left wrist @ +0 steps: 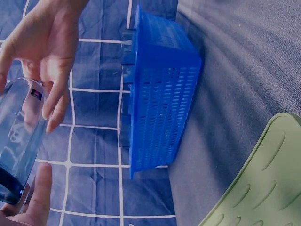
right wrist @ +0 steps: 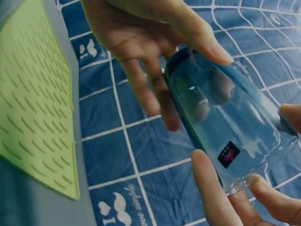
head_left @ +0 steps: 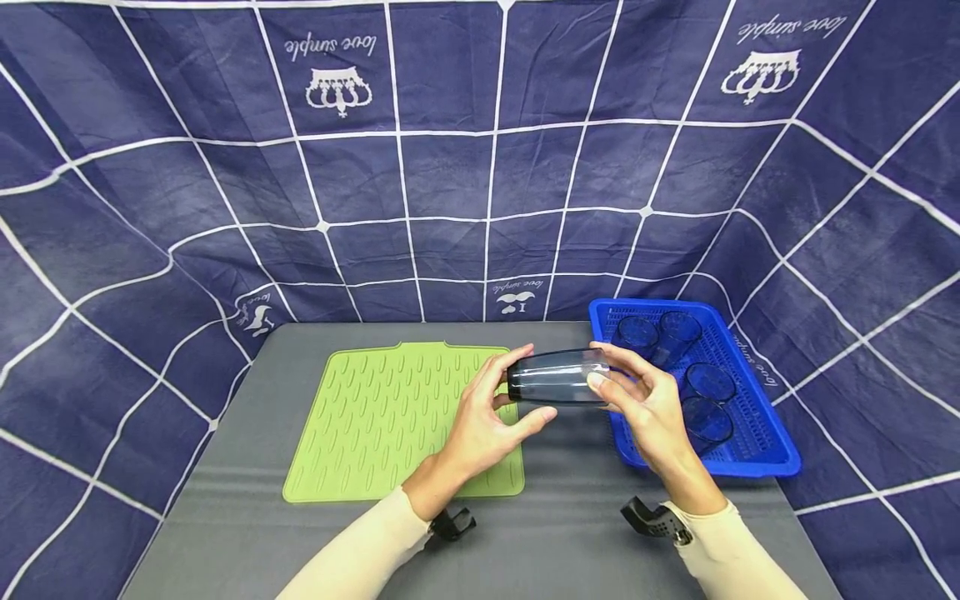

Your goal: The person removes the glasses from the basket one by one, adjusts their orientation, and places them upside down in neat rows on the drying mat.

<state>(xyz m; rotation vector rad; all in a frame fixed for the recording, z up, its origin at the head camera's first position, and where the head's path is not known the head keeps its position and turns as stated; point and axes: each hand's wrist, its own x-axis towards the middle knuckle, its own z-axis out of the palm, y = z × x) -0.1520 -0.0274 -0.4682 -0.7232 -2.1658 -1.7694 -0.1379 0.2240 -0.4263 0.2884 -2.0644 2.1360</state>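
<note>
A smoky blue drinking glass point(head_left: 558, 377) lies nearly sideways in the air between my hands, its dark thick base to the left. My right hand point(head_left: 651, 408) grips the rim end, thumb on the near side and fingers behind. Spread about the base is my left hand point(head_left: 487, 421), thumb apart from the glass in the head view. Through the wall of the glass point(right wrist: 240, 122), fingertips show in the right wrist view. A small dark sticker point(right wrist: 229, 154) sits on its side near the rim.
A light green ridged mat point(head_left: 405, 421) lies on the grey table point(head_left: 240, 467) at the left. At the right stands a blue perforated basket point(head_left: 757, 417) with several similar glasses point(head_left: 708, 383) in it. Blue gridded cloth point(head_left: 450, 175) surrounds the table's back and sides.
</note>
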